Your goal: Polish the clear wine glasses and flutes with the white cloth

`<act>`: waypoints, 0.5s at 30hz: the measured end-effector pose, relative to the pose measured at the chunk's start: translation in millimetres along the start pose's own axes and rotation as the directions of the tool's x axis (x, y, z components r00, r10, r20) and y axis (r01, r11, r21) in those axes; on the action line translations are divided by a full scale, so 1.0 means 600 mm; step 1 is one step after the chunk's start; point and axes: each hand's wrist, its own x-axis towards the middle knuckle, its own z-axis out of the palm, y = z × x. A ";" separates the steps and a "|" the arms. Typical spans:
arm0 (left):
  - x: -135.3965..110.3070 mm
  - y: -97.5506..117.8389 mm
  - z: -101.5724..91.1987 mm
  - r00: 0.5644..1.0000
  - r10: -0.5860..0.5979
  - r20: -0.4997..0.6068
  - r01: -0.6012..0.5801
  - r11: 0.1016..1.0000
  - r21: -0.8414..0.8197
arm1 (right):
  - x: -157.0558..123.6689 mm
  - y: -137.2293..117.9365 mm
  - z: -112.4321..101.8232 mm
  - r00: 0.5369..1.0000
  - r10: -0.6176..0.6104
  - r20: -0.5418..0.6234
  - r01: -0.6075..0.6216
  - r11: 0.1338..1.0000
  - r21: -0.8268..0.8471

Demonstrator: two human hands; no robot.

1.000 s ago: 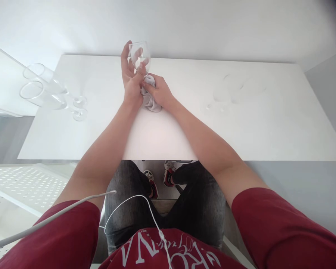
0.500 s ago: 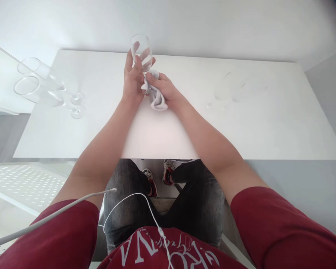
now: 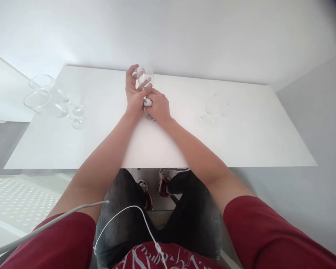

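Note:
My left hand (image 3: 134, 95) is wrapped round the bowl of a clear wine glass (image 3: 145, 77), held above the middle of the white table (image 3: 240, 142). My right hand (image 3: 157, 106) is closed on a small white cloth (image 3: 148, 102), pressed against the lower part of the glass. Most of the cloth is hidden under my fingers. The stem of the glass is covered by both hands.
Two clear wine glasses (image 3: 39, 98) lie on their sides at the table's left end, their bases (image 3: 78, 116) pointing inward. Faint clear glasses (image 3: 214, 109) stand on the right half of the table. A perforated white panel (image 3: 19, 194) sits low on the left.
The glass has come down and closer to the table. My right hand has bunched the cloth so that little of it shows. The view has tilted slightly.

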 end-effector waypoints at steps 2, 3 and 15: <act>0.000 0.002 0.003 0.998 0.055 -0.004 -0.055 0.998 0.004 | -0.001 -0.010 -0.002 0.995 0.077 0.069 -0.069 0.991 -0.117; 0.001 0.003 0.004 0.997 0.070 -0.013 -0.070 0.997 0.009 | -0.001 -0.016 -0.004 0.988 0.121 0.101 -0.102 0.980 -0.173; -0.005 0.034 0.009 0.985 -0.169 0.038 0.173 0.947 -0.272 | -0.017 -0.068 -0.021 0.954 0.250 0.164 -0.154 0.881 -0.447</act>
